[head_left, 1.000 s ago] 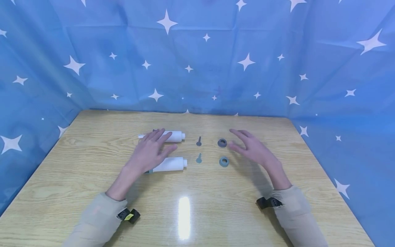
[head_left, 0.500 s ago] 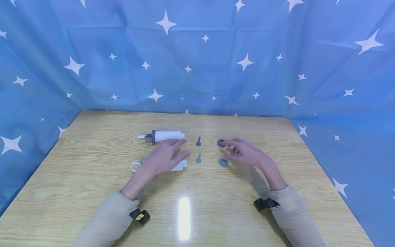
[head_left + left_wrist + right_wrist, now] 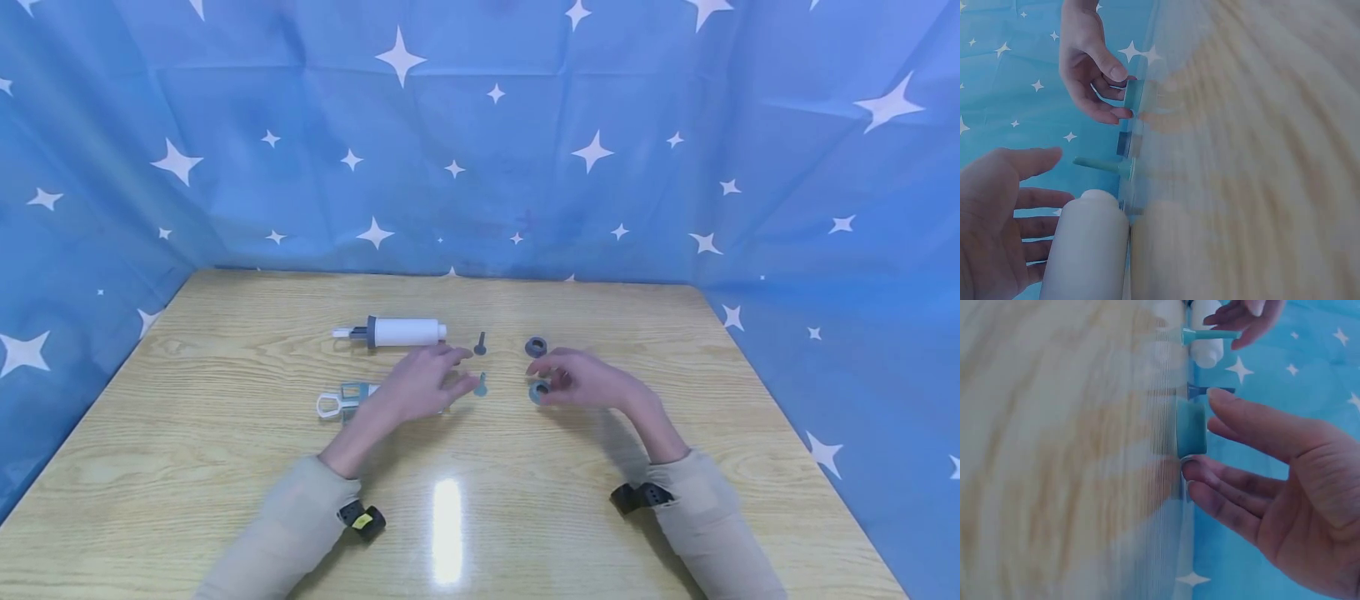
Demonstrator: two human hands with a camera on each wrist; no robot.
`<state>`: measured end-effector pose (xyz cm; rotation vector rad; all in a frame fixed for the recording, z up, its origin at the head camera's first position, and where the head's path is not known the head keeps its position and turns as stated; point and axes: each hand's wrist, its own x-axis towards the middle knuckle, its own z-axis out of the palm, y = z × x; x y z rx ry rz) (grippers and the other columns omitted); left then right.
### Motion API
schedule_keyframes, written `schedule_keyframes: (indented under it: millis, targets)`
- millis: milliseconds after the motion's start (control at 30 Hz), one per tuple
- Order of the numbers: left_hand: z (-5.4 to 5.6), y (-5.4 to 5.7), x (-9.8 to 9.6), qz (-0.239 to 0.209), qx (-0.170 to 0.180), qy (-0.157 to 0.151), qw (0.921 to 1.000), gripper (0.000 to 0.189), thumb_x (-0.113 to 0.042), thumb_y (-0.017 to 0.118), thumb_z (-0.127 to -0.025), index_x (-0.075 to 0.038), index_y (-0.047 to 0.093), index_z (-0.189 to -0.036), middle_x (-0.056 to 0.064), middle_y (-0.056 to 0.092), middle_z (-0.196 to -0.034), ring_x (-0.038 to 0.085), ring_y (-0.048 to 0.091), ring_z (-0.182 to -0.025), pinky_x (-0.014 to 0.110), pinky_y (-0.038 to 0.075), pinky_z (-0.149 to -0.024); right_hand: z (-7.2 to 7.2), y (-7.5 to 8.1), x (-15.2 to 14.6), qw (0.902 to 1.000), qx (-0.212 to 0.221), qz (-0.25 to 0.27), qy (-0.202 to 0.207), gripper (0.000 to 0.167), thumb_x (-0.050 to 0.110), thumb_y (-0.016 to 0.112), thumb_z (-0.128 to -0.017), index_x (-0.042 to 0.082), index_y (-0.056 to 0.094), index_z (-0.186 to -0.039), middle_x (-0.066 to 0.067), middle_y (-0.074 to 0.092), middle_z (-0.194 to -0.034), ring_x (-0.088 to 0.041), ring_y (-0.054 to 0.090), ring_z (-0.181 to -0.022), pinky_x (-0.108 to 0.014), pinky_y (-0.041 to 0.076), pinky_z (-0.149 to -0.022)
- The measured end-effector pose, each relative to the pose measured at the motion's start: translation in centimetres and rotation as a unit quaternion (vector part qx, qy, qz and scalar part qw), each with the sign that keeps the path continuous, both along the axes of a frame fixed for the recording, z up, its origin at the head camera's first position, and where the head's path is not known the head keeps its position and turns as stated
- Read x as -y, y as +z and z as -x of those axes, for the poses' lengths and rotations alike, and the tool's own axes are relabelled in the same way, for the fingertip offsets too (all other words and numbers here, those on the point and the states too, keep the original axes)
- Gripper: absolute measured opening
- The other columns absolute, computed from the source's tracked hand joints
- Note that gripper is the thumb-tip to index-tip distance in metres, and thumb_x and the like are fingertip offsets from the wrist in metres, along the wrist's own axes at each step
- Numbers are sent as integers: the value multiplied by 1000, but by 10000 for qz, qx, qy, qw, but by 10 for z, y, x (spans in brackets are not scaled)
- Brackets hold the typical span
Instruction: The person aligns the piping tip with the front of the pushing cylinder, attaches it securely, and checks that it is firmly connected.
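Note:
My right hand (image 3: 588, 379) reaches low over the table, its thumb and fingers spread around a small teal ring-shaped part (image 3: 1191, 429). Fingertips are right at the ring's lower side in the right wrist view, with the thumb near its top. My left hand (image 3: 420, 385) holds nothing; its fingers extend toward a teal peg (image 3: 1100, 165) with a round base. Beneath that hand lies a white cylinder (image 3: 1088, 250), mostly hidden in the head view, with a teal frame (image 3: 352, 392) and white loop handle (image 3: 328, 406) at its left end.
Farther back lies a similar white cylinder (image 3: 408, 332) with a dark collar and rod. A dark peg (image 3: 480, 348) and a dark ring (image 3: 536, 346) lie to its right. A blue star-patterned cloth (image 3: 480, 192) borders the wooden table (image 3: 562, 517).
My left hand has moved right from the cylinders toward the pegs. My right hand has moved left and closer, from beside the dark ring to the teal ring, its fingers bending more.

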<state>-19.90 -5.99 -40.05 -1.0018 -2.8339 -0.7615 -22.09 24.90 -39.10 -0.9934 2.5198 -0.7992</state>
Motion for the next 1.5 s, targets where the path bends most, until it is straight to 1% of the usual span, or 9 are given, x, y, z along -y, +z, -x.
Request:
schedule_keyframes:
  millis: [267,433,567,767,900,1067,1233,1333,1500]
  targets:
    - [4,-1,-10,-128,211,-146,9996,39,-27,70,-97,-5,66,-129,12,68,-125,26,67,-108,41,55,-91,1,-1,1,9995,-108,-141,247,33,12,77,-90,9,70,-122,-9,61,-116,-16,62,-87,-29,56,-77]
    - [8,-4,-16,-248,437,-263,9984,31,-21,71,-96,-6,69,-124,9,69,-121,23,67,-106,38,56,-89,1,-1,2,9993,-150,-237,227,29,9,77,-90,10,71,-118,-8,61,-111,-15,60,-87,-29,55,-75]
    - [9,-5,-20,-286,606,-246,9975,26,-18,71,-96,-7,71,-120,7,71,-115,22,67,-103,36,55,-89,1,-1,3,9992,-188,-249,244,26,9,76,-90,11,71,-115,-5,61,-107,-14,59,-86,-29,54,-74]
    - [11,-7,-22,-216,418,-238,9986,18,-14,70,-96,-7,75,-112,5,72,-107,18,67,-96,34,56,-85,1,1,3,9995,-73,-227,200,22,11,74,-93,10,71,-114,-2,63,-103,-13,59,-86,-30,53,-75]
    - [11,-3,-23,-277,330,-156,9989,13,-10,67,-97,-6,73,-108,6,72,-103,19,68,-94,33,57,-82,0,3,3,9998,-103,-183,50,23,11,73,-94,9,69,-116,0,65,-102,-13,61,-87,-31,54,-76]
    - [7,2,-22,-601,397,-82,9974,14,-7,60,-100,0,67,-110,8,71,-98,18,69,-86,26,57,-72,-2,4,3,9995,-293,97,-73,26,12,71,-95,4,67,-120,3,66,-98,-12,63,-89,-33,57,-81]
    - [4,6,-21,-1032,486,-231,9932,16,-3,55,-101,4,61,-115,11,70,-100,22,71,-94,22,57,-76,-6,10,6,9973,-469,515,-216,31,11,73,-93,2,66,-122,0,68,-100,-15,65,-91,-36,58,-84]
    - [3,9,-21,-1229,333,-382,9911,13,0,55,-100,3,60,-111,10,68,-96,24,71,-96,22,57,-78,-9,15,8,9947,-598,745,-367,34,11,75,-92,2,66,-123,-2,68,-106,-17,66,-94,-37,58,-85]
    - [-1,15,-20,-1372,-129,-498,9892,6,2,57,-97,-1,60,-102,4,62,-88,17,66,-86,23,55,-73,-13,21,12,9879,-880,1183,-486,37,12,78,-90,4,67,-124,-3,70,-108,-16,68,-94,-35,59,-84]
